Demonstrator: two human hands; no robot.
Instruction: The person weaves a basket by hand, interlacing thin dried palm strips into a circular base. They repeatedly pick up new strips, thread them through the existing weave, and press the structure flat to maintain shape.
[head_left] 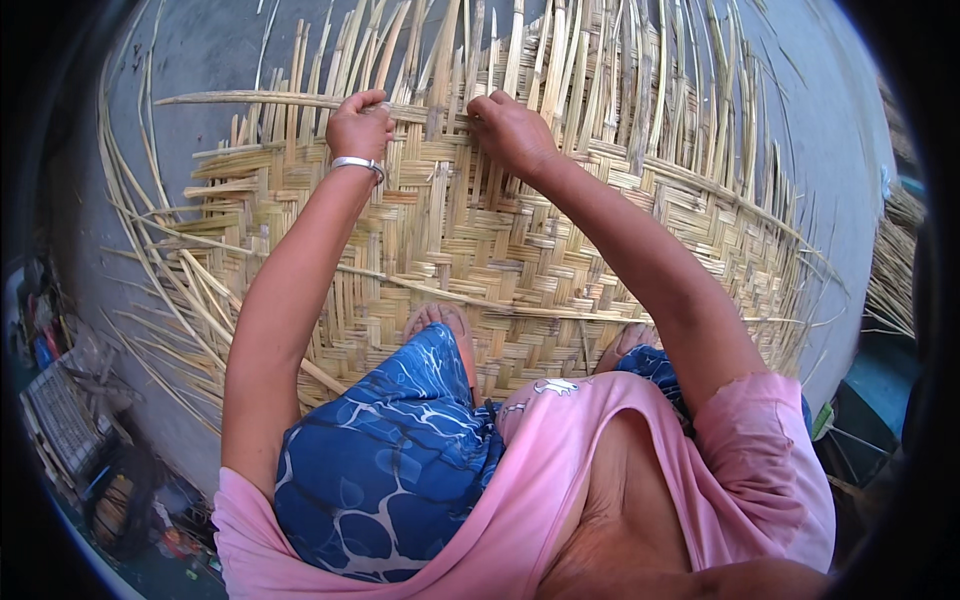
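Note:
A half-woven mat (pixel 440 225) of pale split-reed strips lies on the ground under my feet, its long loose strips fanning out on the far side. One flat reed strip (pixel 250 98) lies crosswise near the weaving's far edge, its free end pointing left. My left hand (pixel 360 128), with a silver bangle at the wrist, is closed around this strip. To its right, my right hand (pixel 512 130) is closed in a pinch among the upright strips, by the crosswise strip's right part. Its fingertips partly hide what they hold, which looks like a reed strip.
Loose reed strips (pixel 150 200) curve along the mat's left side over grey ground (pixel 210 50). A bundle of thin stalks (pixel 895 260) lies at the far right. Clutter with a wire rack (pixel 65 415) stands at lower left. My sandalled foot (pixel 440 322) rests on the mat.

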